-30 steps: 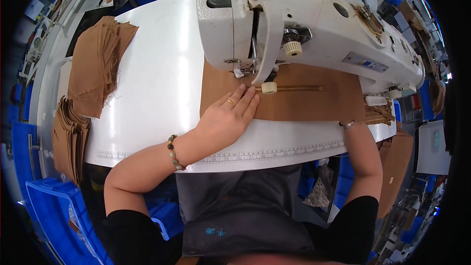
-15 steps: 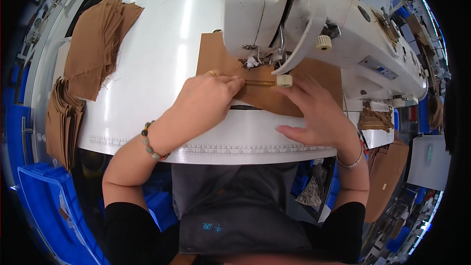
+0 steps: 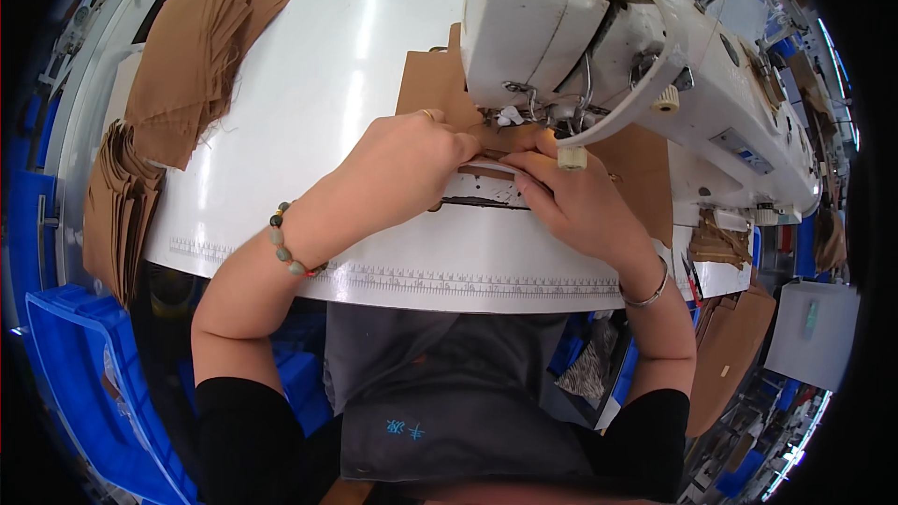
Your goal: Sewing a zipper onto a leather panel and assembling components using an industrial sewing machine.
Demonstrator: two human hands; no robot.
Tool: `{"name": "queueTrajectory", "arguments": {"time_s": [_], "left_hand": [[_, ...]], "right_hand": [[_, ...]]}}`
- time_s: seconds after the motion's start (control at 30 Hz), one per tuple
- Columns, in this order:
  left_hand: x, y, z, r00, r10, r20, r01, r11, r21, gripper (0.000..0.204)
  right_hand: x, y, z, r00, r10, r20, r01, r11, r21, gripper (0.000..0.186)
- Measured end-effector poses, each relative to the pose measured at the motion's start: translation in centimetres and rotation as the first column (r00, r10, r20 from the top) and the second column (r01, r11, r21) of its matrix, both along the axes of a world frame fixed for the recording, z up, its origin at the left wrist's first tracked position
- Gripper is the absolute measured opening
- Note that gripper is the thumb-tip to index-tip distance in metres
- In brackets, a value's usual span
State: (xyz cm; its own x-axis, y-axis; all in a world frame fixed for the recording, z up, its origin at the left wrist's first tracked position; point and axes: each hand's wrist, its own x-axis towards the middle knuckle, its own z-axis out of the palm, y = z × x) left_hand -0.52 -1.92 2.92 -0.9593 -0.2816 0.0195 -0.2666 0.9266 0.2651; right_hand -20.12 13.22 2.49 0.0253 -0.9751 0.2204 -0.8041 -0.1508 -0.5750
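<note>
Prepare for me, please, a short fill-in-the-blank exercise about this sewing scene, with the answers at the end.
1. The left hand and the right hand both grip a panel whose colour is ____.
2. The body of the sewing machine is mostly ____ in colour.
3. The left-wrist bracelet is made of ____.
4. The frayed stack lies toward the person's ____ side of the table.

Missing words: brown; white; beads; left.

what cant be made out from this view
In the head view:
- middle of the brown panel: hidden by sewing machine, left hand and right hand
- left palm: hidden by that hand's back
- figures on ruler scale: too small
- blue crate's lower end: cut off by bottom edge
</note>
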Motion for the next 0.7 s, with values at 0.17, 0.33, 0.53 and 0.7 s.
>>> {"name": "queueTrajectory", "arguments": {"time_s": [0.17,0.33,0.53,0.7], "left_hand": [[2.2,2.0,-0.2,0.753,-0.270,-0.600,-0.011,0.907,-0.421,0.040],[4.7,4.4,-0.9,0.895,-0.254,-0.368,0.077,0.899,-0.432,0.041],[3.2,4.8,-2.5,0.966,-0.064,-0.249,-0.008,0.960,-0.279,0.057],[2.9,5.1,-2.4,0.957,-0.052,-0.284,-0.034,0.956,-0.292,0.051]], "right_hand": [[0.7,-0.4,-1.0,0.952,-0.108,-0.285,0.087,0.993,-0.085,0.014],[0.8,-0.4,-1.6,0.934,-0.140,-0.329,0.078,0.978,-0.193,0.013],[-0.3,-0.7,-1.3,0.893,-0.183,-0.411,0.117,0.976,-0.181,0.009],[-0.6,-0.9,-1.2,0.929,-0.142,-0.342,0.081,0.979,-0.187,0.018]]}}
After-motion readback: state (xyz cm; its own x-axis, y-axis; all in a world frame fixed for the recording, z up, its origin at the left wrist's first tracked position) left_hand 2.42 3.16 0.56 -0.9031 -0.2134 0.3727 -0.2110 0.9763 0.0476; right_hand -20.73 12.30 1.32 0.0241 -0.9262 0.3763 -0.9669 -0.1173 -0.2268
